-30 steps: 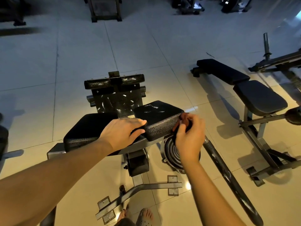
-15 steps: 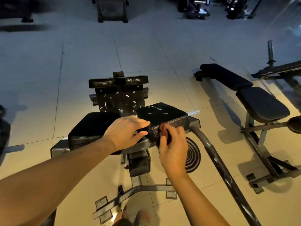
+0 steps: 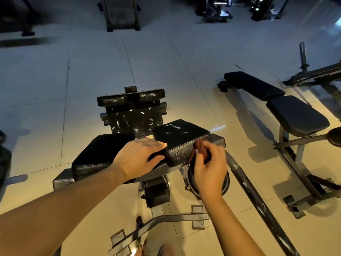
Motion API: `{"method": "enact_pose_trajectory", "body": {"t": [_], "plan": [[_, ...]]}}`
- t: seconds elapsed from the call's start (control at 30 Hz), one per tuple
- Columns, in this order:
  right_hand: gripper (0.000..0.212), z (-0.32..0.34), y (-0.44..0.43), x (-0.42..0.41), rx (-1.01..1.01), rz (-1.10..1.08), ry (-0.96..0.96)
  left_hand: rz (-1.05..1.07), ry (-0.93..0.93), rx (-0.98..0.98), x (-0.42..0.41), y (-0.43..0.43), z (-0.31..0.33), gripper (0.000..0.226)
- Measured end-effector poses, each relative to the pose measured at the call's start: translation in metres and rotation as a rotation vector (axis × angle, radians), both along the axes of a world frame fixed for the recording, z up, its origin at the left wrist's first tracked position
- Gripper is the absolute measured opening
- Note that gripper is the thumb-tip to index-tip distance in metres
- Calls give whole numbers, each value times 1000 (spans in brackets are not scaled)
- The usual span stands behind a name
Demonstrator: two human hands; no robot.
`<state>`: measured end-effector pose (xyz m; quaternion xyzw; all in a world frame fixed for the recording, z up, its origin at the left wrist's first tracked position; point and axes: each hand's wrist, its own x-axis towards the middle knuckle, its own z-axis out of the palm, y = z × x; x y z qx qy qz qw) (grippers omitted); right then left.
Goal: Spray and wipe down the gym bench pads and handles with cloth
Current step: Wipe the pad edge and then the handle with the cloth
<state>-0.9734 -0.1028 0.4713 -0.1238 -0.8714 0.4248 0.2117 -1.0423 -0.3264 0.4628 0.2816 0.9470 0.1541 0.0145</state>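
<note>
Two black textured pads sit side by side on a grey metal frame below me: a left pad [image 3: 97, 154] and a right pad [image 3: 180, 139] with white scuffs on top. My left hand [image 3: 137, 159] rests in the gap between them, fingers curled over the right pad's near left corner. A small reddish-brown cloth [image 3: 200, 147] is pinched in my right hand [image 3: 208, 167] against the right pad's near right corner. Most of the cloth is hidden by my fingers. No spray bottle is in view.
A long dark lever bar [image 3: 258, 200] slopes down to the right from the frame, by a round weight plate [image 3: 224, 185]. A black footplate [image 3: 132, 117] stands beyond the pads. Another bench [image 3: 295, 115] is at the right. My feet [image 3: 155, 251] stand by the base.
My right hand with the cloth slid left along the right pad's front edge, then back to its right corner. My left hand stayed put; the camera tilted slightly.
</note>
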Motion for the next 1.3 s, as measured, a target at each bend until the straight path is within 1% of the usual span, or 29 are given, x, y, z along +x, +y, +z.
{"method": "enact_pose_trajectory", "body": {"t": [0.07,0.1,0.13,0.17,0.27,0.33,0.4,0.43,0.47,0.5,0.57,0.67,0.73,0.8,0.9,1.0,1.07,1.13,1.23,1.3], "plan": [[25,-7,-25,18,155,285,1,1,-2,-4,-1,-2,-2,48],[25,-13,-26,21,241,357,1,-3,-3,-10,-1,-2,-3,49],[24,-14,-20,19,264,348,7,-6,-3,-13,-1,-2,-4,49],[23,-13,-10,13,230,275,2,-8,-3,-15,-1,-2,-4,49],[18,2,29,-11,23,-47,14,-15,7,-16,-1,-1,-3,49],[14,10,51,-28,-162,-172,-20,-12,12,-18,0,-2,-2,50],[15,12,64,-39,-410,-213,-41,-3,7,-12,1,-1,-2,52],[20,13,67,-41,-530,-215,-54,-1,3,-6,1,-2,-2,54],[27,13,69,-43,-597,-206,-72,-3,0,0,2,-2,-2,56],[36,13,69,-43,-601,-186,-95,-6,-1,6,2,-2,-2,59],[44,14,67,-42,-475,-134,-123,-9,-4,14,2,-2,-1,62],[37,14,65,-39,-149,-103,-121,-14,8,24,2,-1,0,63],[31,14,67,-38,-51,-108,-131,-14,15,29,3,0,1,64],[29,15,70,-38,-50,-129,-135,-9,23,33,4,1,1,65],[35,16,70,-41,-105,-116,-156,-4,42,32,5,2,4,63],[36,13,63,-42,-130,-86,-159,8,61,32,5,3,7,54],[50,12,54,-38,-133,-72,-156,5,50,21,5,3,6,51],[62,11,40,-30,-59,-81,-171,-1,48,13,5,2,6,50],[56,5,13,-11,0,-103,-94,-2,78,20,5,2,5,50],[53,-2,-4,3,82,8,-15,-5,107,25,5,2,4,52]]}}
